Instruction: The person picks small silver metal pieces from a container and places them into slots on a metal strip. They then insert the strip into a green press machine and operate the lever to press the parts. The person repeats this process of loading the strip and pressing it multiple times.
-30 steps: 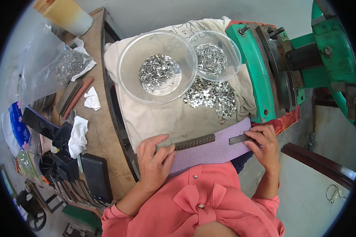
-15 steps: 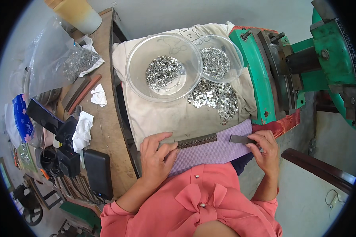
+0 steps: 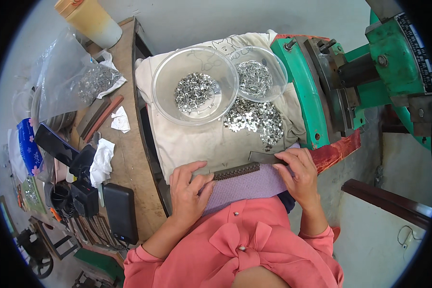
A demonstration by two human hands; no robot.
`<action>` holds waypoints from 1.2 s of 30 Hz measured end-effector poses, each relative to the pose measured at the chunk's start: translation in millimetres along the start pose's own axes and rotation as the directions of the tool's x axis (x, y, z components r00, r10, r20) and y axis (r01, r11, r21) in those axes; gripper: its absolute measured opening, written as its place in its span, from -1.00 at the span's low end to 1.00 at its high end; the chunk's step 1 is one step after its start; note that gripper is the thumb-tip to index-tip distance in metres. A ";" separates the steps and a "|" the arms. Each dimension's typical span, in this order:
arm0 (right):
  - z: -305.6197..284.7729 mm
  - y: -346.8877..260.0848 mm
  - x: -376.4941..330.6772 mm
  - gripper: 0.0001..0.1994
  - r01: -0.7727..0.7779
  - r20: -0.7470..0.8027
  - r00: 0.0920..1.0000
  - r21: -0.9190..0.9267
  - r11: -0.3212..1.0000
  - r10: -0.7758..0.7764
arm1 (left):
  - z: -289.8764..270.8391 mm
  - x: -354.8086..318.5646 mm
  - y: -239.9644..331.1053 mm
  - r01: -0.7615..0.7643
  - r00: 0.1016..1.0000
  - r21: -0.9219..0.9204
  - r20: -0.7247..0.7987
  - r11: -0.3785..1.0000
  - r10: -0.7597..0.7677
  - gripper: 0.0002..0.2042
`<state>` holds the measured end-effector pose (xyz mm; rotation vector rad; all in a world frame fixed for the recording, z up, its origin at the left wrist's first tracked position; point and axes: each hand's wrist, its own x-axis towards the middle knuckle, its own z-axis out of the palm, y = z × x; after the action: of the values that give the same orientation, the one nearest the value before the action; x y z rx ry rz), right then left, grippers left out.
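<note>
Fingers of the left hand are pinched on the toothed metal strip, whose long axis runs left-right on the lilac cloth; its right end is clamped by the right hand.

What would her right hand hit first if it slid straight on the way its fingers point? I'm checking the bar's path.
The right hand points leftward along the flat metal bar; it would probably meet the toothed strip first.

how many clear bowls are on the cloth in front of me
2: a large clear bowl at the middle of the cloth, and a smaller clear bowl touching its right side. Both hold small metal pieces.
</note>
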<state>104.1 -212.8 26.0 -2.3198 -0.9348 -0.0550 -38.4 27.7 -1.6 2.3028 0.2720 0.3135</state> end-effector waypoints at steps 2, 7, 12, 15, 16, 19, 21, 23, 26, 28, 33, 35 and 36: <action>-0.4 -0.9 3.4 -0.69 0.008 -0.013 1.000 0.008 1.000 -0.008 | -1.4 0.2 1.4 0.012 1.000 -0.002 0.021 1.000 -0.012 -0.78; 1.2 4.8 10.5 -0.71 0.019 -0.018 1.000 0.025 1.000 -0.019 | -1.6 1.3 1.9 0.008 1.000 0.000 0.025 1.000 -0.008 -0.78; 6.5 9.1 15.0 -0.72 0.036 -0.044 0.998 0.022 0.999 -0.035 | -0.5 1.2 0.9 -0.001 1.000 0.001 0.013 1.000 0.001 -0.78; 7.5 9.2 14.7 -0.73 0.038 -0.052 0.998 0.035 0.999 -0.036 | 0.5 0.9 -0.5 -0.017 1.000 0.011 -0.004 1.000 0.017 -0.77; 7.0 8.3 14.8 -0.73 0.043 -0.054 0.998 0.040 0.998 -0.041 | 0.4 0.5 -0.2 -0.016 1.000 0.015 -0.002 1.000 0.016 -0.77; 5.2 7.9 14.8 -0.73 0.052 -0.050 0.997 0.046 0.998 -0.050 | -0.6 -0.1 1.4 0.001 1.000 0.017 0.013 1.000 -0.001 -0.79; 4.5 8.5 14.8 -0.73 0.058 -0.048 0.997 0.047 0.997 -0.055 | -1.1 0.1 2.3 0.009 1.000 0.017 0.021 1.000 -0.010 -0.80; 4.6 8.8 14.7 -0.73 0.064 -0.048 0.997 0.048 0.997 -0.062 | -1.4 0.0 2.5 0.011 1.000 0.020 0.023 1.000 -0.012 -0.80; 5.1 9.4 14.2 -0.73 0.068 -0.028 0.997 0.048 0.997 -0.067 | -0.2 -0.9 1.5 0.005 1.000 0.030 0.023 1.000 -0.006 -0.80; 5.8 10.0 13.7 -0.73 0.069 -0.024 0.997 0.051 0.996 -0.067 | -0.2 -1.1 2.3 0.000 1.000 0.038 0.023 0.999 -0.001 -0.80; 6.9 11.1 13.9 -0.72 0.078 -0.015 0.997 0.062 0.995 -0.077 | 0.2 -1.4 3.2 0.004 1.000 0.040 0.020 0.999 -0.005 -0.79; 6.8 8.9 14.9 -0.71 0.092 -0.006 0.996 0.071 0.993 -0.091 | -0.6 0.3 2.9 0.024 0.999 0.020 0.025 0.999 -0.025 -0.79; 5.1 5.7 16.3 -0.71 0.099 0.018 0.995 0.069 0.993 -0.101 | 0.3 1.0 1.2 0.018 1.000 0.015 0.023 1.000 -0.019 -0.77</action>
<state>119.0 -203.1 23.1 -2.2137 -1.0473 -0.0395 -37.2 26.9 -0.8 2.3157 0.2849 0.2762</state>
